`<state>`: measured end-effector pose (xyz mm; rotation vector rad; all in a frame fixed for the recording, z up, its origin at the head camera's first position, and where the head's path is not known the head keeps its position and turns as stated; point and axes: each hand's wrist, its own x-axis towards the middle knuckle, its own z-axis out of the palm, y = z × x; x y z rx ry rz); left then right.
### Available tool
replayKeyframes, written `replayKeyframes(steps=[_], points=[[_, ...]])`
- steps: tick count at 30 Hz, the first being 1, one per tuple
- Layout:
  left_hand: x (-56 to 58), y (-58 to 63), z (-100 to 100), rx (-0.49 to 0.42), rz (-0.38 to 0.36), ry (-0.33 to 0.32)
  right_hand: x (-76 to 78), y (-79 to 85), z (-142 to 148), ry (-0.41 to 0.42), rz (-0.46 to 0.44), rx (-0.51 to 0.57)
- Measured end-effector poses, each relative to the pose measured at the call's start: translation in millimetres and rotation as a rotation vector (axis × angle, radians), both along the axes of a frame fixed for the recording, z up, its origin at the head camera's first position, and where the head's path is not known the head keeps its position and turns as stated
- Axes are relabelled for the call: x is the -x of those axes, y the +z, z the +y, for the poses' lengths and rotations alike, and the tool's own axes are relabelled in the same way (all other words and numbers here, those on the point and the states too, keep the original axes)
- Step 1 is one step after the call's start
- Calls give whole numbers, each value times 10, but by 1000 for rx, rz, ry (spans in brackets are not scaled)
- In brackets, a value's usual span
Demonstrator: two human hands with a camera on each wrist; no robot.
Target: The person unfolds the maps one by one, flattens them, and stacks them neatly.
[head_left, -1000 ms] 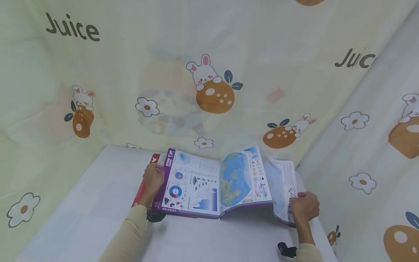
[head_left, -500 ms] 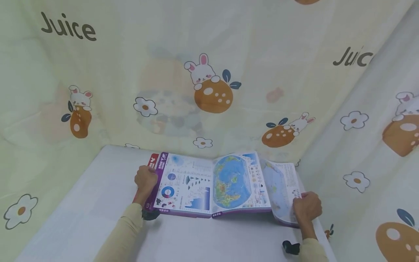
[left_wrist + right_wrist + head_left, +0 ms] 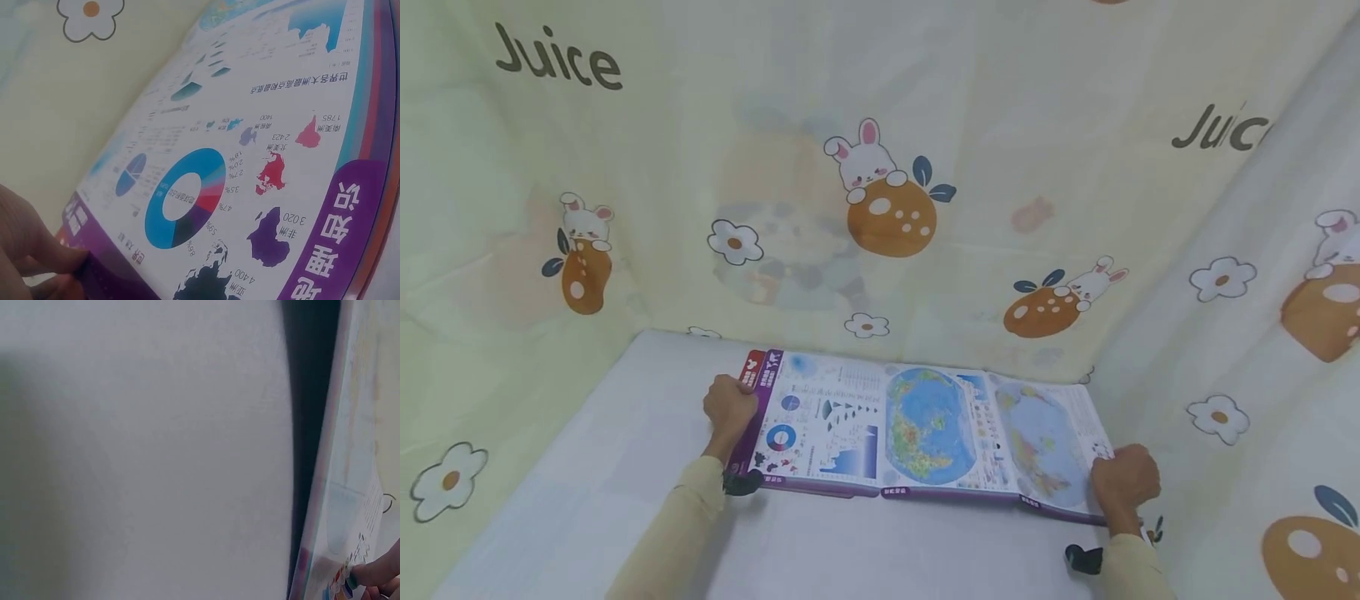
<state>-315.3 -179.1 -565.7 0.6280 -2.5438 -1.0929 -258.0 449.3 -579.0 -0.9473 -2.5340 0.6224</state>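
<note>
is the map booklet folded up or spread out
Spread out: in the head view, the map booklet shows three printed panels side by side, a chart panel and two map panels.

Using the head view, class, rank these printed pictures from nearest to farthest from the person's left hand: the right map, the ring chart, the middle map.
From the left hand:
1. Ring chart: left part of the book.
2. Middle map: further right, near the centre.
3. Right map: farthest, beside the right hand.

Booklet (image 3: pixel 934 429) in all three views
</note>
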Motion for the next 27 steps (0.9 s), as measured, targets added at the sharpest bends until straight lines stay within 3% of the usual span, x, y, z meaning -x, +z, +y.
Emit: replayKeyframes(steps=[12, 16, 18, 21, 24, 27], points=[[0, -89, -68, 4, 61, 22, 40, -122, 55, -38, -122, -7], [-19, -90, -139, 31, 54, -6, 84, -85, -20, -57, -196, -29], [-24, -88, -199, 34, 63, -26, 90, -45, -108, -42, -174, -42], [4, -98, -315, 56, 91, -73, 73, 28, -357, 47, -33, -69], [106, -112, -418, 128, 111, -200, 15, 131, -716, 220, 146, -106], [241, -103, -471, 223, 93, -342, -74, 214, -1116, 419, 164, -168]])
